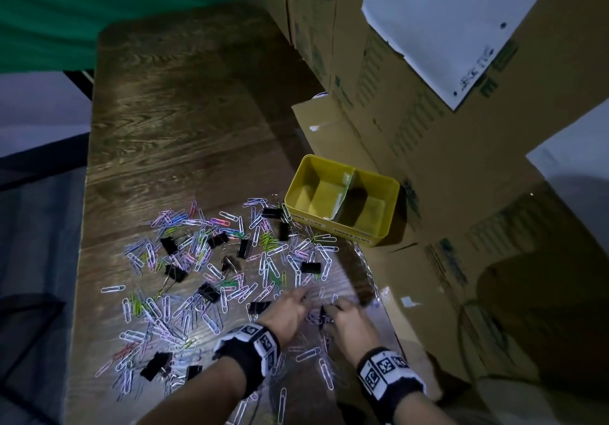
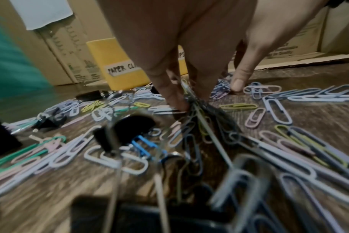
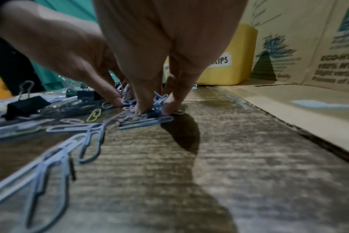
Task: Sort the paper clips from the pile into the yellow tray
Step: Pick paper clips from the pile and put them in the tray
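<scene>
A loose pile of coloured paper clips (image 1: 204, 259), mixed with black binder clips (image 1: 309, 267), covers the near half of the wooden table (image 1: 184, 111). The yellow tray (image 1: 333, 226) stands at the pile's far right, split into two compartments that look empty; its front label (image 2: 121, 68) reads "PAPER CL". Both hands are down at the pile's near right side, close together. My left hand (image 1: 301, 296) pinches a small bunch of clips (image 2: 189, 108) against the table. My right hand (image 1: 333, 307) pinches several blue clips (image 3: 149, 121) between thumb and fingers.
Cardboard boxes (image 1: 461, 160) with white sheets stand along the table's right side, and a flattened piece of cardboard (image 3: 289, 100) lies beside my right hand. Green cloth (image 1: 99, 5) hangs beyond the far edge. The table's left edge (image 1: 86, 193) drops to the floor. The far tabletop is bare wood.
</scene>
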Tool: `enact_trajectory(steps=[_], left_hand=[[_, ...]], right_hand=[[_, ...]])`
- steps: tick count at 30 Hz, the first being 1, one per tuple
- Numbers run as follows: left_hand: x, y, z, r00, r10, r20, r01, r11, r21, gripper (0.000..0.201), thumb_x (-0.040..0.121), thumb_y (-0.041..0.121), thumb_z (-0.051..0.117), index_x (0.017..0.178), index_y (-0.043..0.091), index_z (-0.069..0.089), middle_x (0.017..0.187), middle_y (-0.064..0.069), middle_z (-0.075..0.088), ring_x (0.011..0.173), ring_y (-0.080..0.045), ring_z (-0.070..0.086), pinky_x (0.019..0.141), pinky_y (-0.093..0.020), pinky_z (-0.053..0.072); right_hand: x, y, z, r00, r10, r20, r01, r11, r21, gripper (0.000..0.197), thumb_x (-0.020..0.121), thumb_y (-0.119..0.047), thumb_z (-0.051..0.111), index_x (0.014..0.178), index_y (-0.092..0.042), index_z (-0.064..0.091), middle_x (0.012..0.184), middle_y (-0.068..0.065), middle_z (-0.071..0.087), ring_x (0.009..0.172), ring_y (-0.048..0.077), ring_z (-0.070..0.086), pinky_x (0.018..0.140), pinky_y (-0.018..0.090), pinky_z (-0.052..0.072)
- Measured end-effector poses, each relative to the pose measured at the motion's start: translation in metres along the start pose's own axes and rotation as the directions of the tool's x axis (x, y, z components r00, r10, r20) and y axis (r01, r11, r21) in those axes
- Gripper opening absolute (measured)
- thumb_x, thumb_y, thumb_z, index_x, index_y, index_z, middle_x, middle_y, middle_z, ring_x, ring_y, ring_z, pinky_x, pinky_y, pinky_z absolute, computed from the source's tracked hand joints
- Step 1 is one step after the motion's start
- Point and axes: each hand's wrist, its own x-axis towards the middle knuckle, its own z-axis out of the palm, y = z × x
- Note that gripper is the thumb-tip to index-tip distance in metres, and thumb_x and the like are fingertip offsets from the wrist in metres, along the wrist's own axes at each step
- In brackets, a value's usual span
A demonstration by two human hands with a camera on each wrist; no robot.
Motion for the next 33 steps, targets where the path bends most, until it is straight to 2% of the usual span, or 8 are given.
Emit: enact_trajectory(steps=[5, 8, 13, 19, 22, 25, 28, 33], left_hand=[[-0.002, -0.015, -0.011, 0.991, -0.050, -0.127, 0.013, 0.961, -0.277, 0.020, 0.090, 0.002, 0.050, 0.106, 0.006, 0.062, 0.120, 0.000, 0.052, 0.092, -0.008, 0.054, 0.086, -0.013, 0.044], [-0.006, -0.020, -0.021, 0.973, -0.096, -0.212, -0.005, 0.902, -0.431, 0.011, 0.085, 0.011, 0.062, 0.085, 0.022, 0.066, 0.098, 0.013, 0.057, 0.086, -0.001, 0.055, 0.084, -0.021, 0.050], [-0.006, -0.038, -0.060, 0.964, -0.252, -0.084, 0.094, 0.620, -0.779, 0.008, 0.072, 0.019, 0.076, 0.071, 0.022, 0.069, 0.100, 0.015, 0.068, 0.099, 0.003, 0.056, 0.096, -0.028, 0.036], [0.031, -0.040, -0.154, 0.915, -0.205, -0.347, -0.212, 0.487, -0.847, 0.015, 0.069, 0.002, 0.077, 0.068, 0.015, 0.070, 0.086, 0.007, 0.071, 0.082, -0.006, 0.064, 0.075, -0.019, 0.049], [0.075, -0.042, -0.175, 0.862, -0.289, -0.418, -0.211, 0.545, -0.811, 0.016, 0.071, 0.005, 0.077, 0.068, 0.019, 0.069, 0.077, -0.003, 0.070, 0.065, -0.009, 0.061, 0.064, -0.029, 0.053], [0.110, -0.040, -0.174, 0.854, -0.319, -0.411, -0.052, 0.734, -0.677, 0.010, 0.075, 0.013, 0.076, 0.074, 0.021, 0.069, 0.070, 0.002, 0.066, 0.052, 0.004, 0.055, 0.057, -0.014, 0.045], [0.122, -0.039, -0.163, 0.925, -0.226, -0.305, 0.082, 0.903, -0.421, 0.008, 0.082, 0.016, 0.068, 0.089, 0.017, 0.071, 0.083, 0.002, 0.067, 0.067, -0.007, 0.058, 0.070, -0.020, 0.047], [0.103, -0.025, -0.149, 0.968, -0.049, -0.245, -0.006, 0.976, -0.219, 0.024, 0.095, 0.028, 0.049, 0.087, 0.010, 0.062, 0.094, -0.015, 0.065, 0.089, -0.028, 0.058, 0.073, -0.027, 0.038]], right_hand=[[0.006, 0.005, -0.007, 0.992, 0.126, 0.013, -0.126, 0.970, 0.208, 0.030, 0.090, -0.020, 0.063, 0.119, -0.024, 0.062, 0.110, -0.001, 0.065, 0.085, 0.009, 0.058, 0.076, 0.013, 0.047], [0.008, 0.011, -0.013, 0.971, 0.236, 0.043, -0.231, 0.873, 0.430, 0.024, 0.083, -0.022, 0.071, 0.107, -0.026, 0.069, 0.094, -0.006, 0.067, 0.077, 0.005, 0.058, 0.063, 0.002, 0.040], [0.007, 0.011, -0.040, 0.965, 0.258, 0.054, -0.194, 0.559, 0.806, 0.024, 0.067, -0.013, 0.084, 0.076, -0.033, 0.075, 0.080, -0.002, 0.074, 0.079, 0.015, 0.067, 0.072, 0.023, 0.055], [-0.001, -0.018, -0.123, 0.949, 0.279, -0.146, 0.061, 0.289, 0.955, 0.024, 0.058, -0.015, 0.079, 0.081, -0.021, 0.075, 0.083, 0.008, 0.074, 0.072, 0.016, 0.065, 0.066, 0.026, 0.056], [0.009, -0.031, -0.168, 0.930, 0.269, -0.252, 0.168, 0.299, 0.939, 0.024, 0.063, -0.009, 0.080, 0.082, -0.021, 0.074, 0.077, 0.001, 0.073, 0.067, 0.008, 0.065, 0.064, 0.024, 0.057], [0.033, -0.038, -0.197, 0.912, 0.264, -0.314, 0.206, 0.368, 0.907, 0.025, 0.070, -0.005, 0.079, 0.086, -0.023, 0.073, 0.078, -0.006, 0.072, 0.069, 0.003, 0.065, 0.065, 0.018, 0.055], [0.064, -0.042, -0.214, 0.902, 0.277, -0.330, 0.187, 0.440, 0.879, 0.026, 0.071, -0.007, 0.080, 0.089, -0.025, 0.071, 0.084, -0.005, 0.073, 0.073, 0.004, 0.067, 0.067, 0.015, 0.053], [0.118, -0.044, -0.215, 0.920, 0.240, -0.310, 0.088, 0.645, 0.759, 0.026, 0.074, -0.007, 0.078, 0.098, -0.015, 0.069, 0.088, 0.003, 0.070, 0.075, 0.010, 0.066, 0.071, 0.021, 0.056]])
